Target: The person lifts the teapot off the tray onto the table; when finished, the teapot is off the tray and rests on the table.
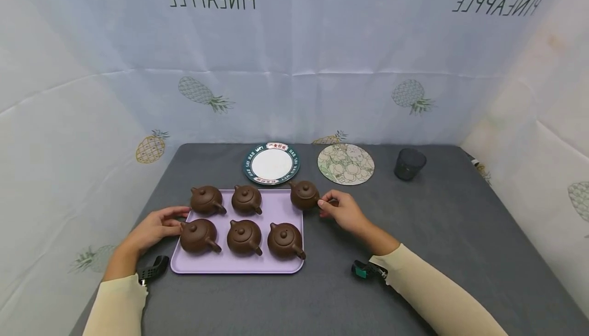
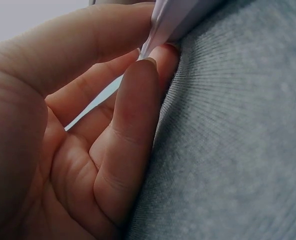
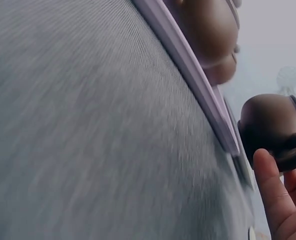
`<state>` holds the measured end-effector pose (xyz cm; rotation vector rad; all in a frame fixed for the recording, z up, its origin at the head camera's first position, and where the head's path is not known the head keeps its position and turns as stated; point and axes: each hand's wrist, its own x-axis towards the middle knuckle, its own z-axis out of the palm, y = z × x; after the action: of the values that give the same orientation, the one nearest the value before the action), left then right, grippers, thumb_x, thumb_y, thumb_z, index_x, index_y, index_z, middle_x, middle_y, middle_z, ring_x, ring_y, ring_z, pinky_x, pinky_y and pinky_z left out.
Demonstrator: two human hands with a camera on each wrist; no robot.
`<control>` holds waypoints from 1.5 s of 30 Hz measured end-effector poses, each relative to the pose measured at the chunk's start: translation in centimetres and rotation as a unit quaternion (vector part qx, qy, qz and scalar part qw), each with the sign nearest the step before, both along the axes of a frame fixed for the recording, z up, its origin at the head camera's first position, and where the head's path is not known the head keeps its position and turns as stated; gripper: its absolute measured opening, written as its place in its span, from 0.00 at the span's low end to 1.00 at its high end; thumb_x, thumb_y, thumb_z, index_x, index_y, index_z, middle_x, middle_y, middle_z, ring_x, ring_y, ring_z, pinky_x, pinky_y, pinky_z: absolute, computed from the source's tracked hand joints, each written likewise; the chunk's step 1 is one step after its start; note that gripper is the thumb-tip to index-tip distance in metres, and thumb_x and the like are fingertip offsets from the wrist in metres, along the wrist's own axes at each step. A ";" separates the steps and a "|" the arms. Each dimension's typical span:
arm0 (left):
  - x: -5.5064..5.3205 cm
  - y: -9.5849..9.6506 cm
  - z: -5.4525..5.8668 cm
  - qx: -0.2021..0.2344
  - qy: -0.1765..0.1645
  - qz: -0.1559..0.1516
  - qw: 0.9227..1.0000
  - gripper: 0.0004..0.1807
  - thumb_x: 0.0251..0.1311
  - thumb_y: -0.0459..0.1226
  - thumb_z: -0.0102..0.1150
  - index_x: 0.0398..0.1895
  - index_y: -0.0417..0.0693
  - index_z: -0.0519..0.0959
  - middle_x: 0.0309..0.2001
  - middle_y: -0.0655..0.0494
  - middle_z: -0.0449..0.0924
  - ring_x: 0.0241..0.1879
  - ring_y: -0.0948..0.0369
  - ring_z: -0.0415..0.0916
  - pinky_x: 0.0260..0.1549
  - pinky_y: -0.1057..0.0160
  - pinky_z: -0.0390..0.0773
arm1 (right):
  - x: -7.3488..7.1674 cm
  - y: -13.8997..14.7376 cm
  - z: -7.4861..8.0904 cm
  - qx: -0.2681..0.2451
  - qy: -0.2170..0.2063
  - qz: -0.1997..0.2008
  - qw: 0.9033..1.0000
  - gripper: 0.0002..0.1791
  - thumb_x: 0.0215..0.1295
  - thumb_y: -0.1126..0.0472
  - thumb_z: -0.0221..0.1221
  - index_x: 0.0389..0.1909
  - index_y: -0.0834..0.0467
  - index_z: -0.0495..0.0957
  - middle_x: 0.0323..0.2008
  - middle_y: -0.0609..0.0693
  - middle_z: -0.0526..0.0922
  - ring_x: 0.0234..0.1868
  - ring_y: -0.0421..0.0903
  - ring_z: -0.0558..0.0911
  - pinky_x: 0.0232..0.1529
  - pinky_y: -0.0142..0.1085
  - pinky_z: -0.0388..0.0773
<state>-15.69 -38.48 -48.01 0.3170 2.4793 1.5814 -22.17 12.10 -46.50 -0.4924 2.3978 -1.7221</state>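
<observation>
Several dark brown clay teapots stand on a lilac tray [image 1: 239, 267]. My right hand [image 1: 342, 213] pinches the handle of a teapot [image 1: 304, 196] at the tray's back right corner, its spout pointing left. In the right wrist view, that teapot [image 3: 268, 122] shows beyond the tray's edge; whether it touches the tray I cannot tell. At the tray's left side, my left hand [image 1: 154, 229] holds the rim, beside the front left teapot [image 1: 198, 235]. Close up, the fingers [image 2: 133, 105] meet the tray's thin lilac edge [image 2: 163, 25].
Behind the tray lies a round plate [image 1: 271, 164] with a dark green rim. Right of it is a round patterned mat [image 1: 346, 164], then a dark cup [image 1: 409, 163] toward the back right. Dark grey cloth covers the table [image 1: 442, 244], and a pineapple-print curtain [image 1: 294, 106] hangs behind.
</observation>
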 end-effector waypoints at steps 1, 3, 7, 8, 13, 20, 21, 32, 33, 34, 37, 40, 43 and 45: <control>0.1 0.0 0.0 0.000 0.001 0.000 1.000 0.29 0.57 0.20 0.58 0.63 0.23 0.65 0.46 0.43 0.81 0.38 0.69 0.79 0.38 0.71 0.76 | 0.1 0.4 0.0 0.001 0.000 -0.002 1.000 0.09 0.68 0.63 0.60 0.35 0.67 0.76 0.29 0.58 0.83 0.31 0.53 0.85 0.37 0.40 0.80; 0.2 -0.1 0.0 0.000 0.002 -0.001 1.000 0.29 0.57 0.21 0.59 0.63 0.23 0.64 0.45 0.45 0.82 0.38 0.69 0.79 0.38 0.71 0.76 | 0.3 1.2 -0.1 0.007 0.002 -0.008 1.000 0.10 0.68 0.62 0.60 0.36 0.67 0.76 0.30 0.58 0.84 0.32 0.54 0.85 0.38 0.41 0.80; 0.3 -0.1 0.1 -0.003 -0.003 -0.001 1.000 0.29 0.59 0.21 0.58 0.64 0.23 0.64 0.43 0.46 0.82 0.38 0.70 0.79 0.38 0.71 0.76 | 0.7 2.7 -0.1 0.012 -0.001 -0.021 1.000 0.10 0.68 0.62 0.61 0.36 0.67 0.76 0.31 0.58 0.84 0.32 0.53 0.85 0.38 0.40 0.80; 0.4 -0.1 0.2 -0.005 -0.004 0.000 1.000 0.29 0.59 0.22 0.58 0.64 0.23 0.64 0.43 0.45 0.82 0.38 0.70 0.79 0.38 0.71 0.76 | 0.8 3.0 -0.2 0.013 -0.002 -0.023 1.000 0.10 0.68 0.62 0.60 0.36 0.67 0.76 0.31 0.59 0.84 0.33 0.52 0.86 0.38 0.39 0.80; 0.4 0.0 0.3 -0.009 -0.007 -0.002 1.000 0.29 0.59 0.21 0.58 0.64 0.24 0.64 0.43 0.44 0.82 0.38 0.70 0.78 0.38 0.72 0.75 | 1.1 4.7 -0.7 0.003 -0.014 -0.030 0.999 0.10 0.68 0.63 0.60 0.36 0.68 0.76 0.33 0.62 0.83 0.33 0.52 0.85 0.38 0.37 0.80; 0.5 -0.1 0.3 -0.012 -0.006 -0.003 1.000 0.29 0.60 0.23 0.59 0.64 0.24 0.64 0.41 0.46 0.83 0.37 0.70 0.79 0.38 0.72 0.75 | 1.4 5.9 -0.2 -0.031 -0.037 -0.032 0.998 0.10 0.68 0.67 0.59 0.37 0.73 0.74 0.36 0.68 0.79 0.33 0.56 0.85 0.38 0.42 0.81; 0.5 -0.1 0.2 -0.011 -0.005 -0.004 1.000 0.29 0.60 0.23 0.59 0.64 0.24 0.64 0.41 0.47 0.83 0.37 0.70 0.79 0.38 0.72 0.75 | 1.4 6.0 -0.1 -0.033 -0.042 -0.031 0.998 0.09 0.68 0.68 0.58 0.37 0.74 0.74 0.36 0.70 0.78 0.34 0.58 0.85 0.38 0.43 0.81; 0.2 -0.2 -0.3 -0.003 0.004 -0.008 1.000 0.29 0.58 0.21 0.58 0.63 0.23 0.64 0.42 0.49 0.83 0.37 0.70 0.78 0.38 0.71 0.75 | 0.8 6.6 -1.2 -0.038 -0.049 -0.042 0.997 0.11 0.69 0.66 0.58 0.38 0.74 0.73 0.36 0.67 0.78 0.33 0.55 0.85 0.37 0.42 0.81; 0.1 -0.2 -0.3 -0.003 0.004 -0.009 1.000 0.29 0.58 0.21 0.59 0.63 0.23 0.64 0.42 0.49 0.83 0.37 0.69 0.78 0.38 0.71 0.75 | 0.8 6.6 -1.3 -0.036 -0.047 -0.042 0.997 0.12 0.69 0.66 0.58 0.38 0.74 0.73 0.36 0.67 0.78 0.33 0.54 0.85 0.37 0.41 0.81; 0.1 -0.2 -0.3 -0.003 0.004 -0.009 1.000 0.29 0.58 0.22 0.59 0.63 0.23 0.64 0.41 0.49 0.83 0.37 0.69 0.79 0.38 0.71 0.75 | 0.8 6.6 -1.3 -0.036 -0.046 -0.043 0.997 0.11 0.69 0.66 0.58 0.38 0.74 0.73 0.36 0.67 0.79 0.33 0.54 0.85 0.37 0.41 0.81; 0.0 -0.3 -0.3 -0.001 0.005 -0.009 1.000 0.28 0.58 0.21 0.58 0.63 0.23 0.64 0.41 0.49 0.83 0.37 0.70 0.79 0.38 0.71 0.76 | 0.6 6.7 -1.5 -0.025 -0.042 -0.038 0.998 0.12 0.69 0.64 0.59 0.38 0.73 0.74 0.35 0.66 0.79 0.33 0.53 0.85 0.37 0.41 0.81; -0.1 -0.2 -0.3 0.002 0.005 -0.008 1.000 0.28 0.58 0.20 0.57 0.63 0.23 0.64 0.41 0.48 0.83 0.38 0.70 0.79 0.38 0.72 0.75 | 0.3 7.0 -1.2 0.011 -0.033 -0.021 0.999 0.13 0.69 0.61 0.59 0.40 0.71 0.75 0.34 0.63 0.81 0.33 0.52 0.85 0.37 0.40 0.81; -0.1 -0.2 -0.4 0.004 0.004 -0.009 1.000 0.28 0.58 0.20 0.57 0.63 0.23 0.64 0.42 0.48 0.82 0.38 0.70 0.79 0.39 0.71 0.75 | 0.0 7.6 -0.5 0.094 0.007 0.005 0.996 0.14 0.69 0.55 0.60 0.41 0.64 0.78 0.33 0.56 0.83 0.32 0.48 0.84 0.34 0.39 0.80; -0.1 -0.2 -0.5 0.006 0.003 -0.009 1.000 0.28 0.58 0.19 0.57 0.63 0.23 0.64 0.43 0.49 0.82 0.38 0.70 0.79 0.38 0.71 0.76 | -0.2 8.0 0.3 0.147 0.044 0.017 0.988 0.13 0.69 0.52 0.59 0.40 0.59 0.79 0.32 0.51 0.83 0.31 0.46 0.83 0.32 0.39 0.79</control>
<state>-15.84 -38.64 -48.47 0.3442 2.4648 1.5915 -22.33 20.07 -46.17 -0.5707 2.6270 -1.3239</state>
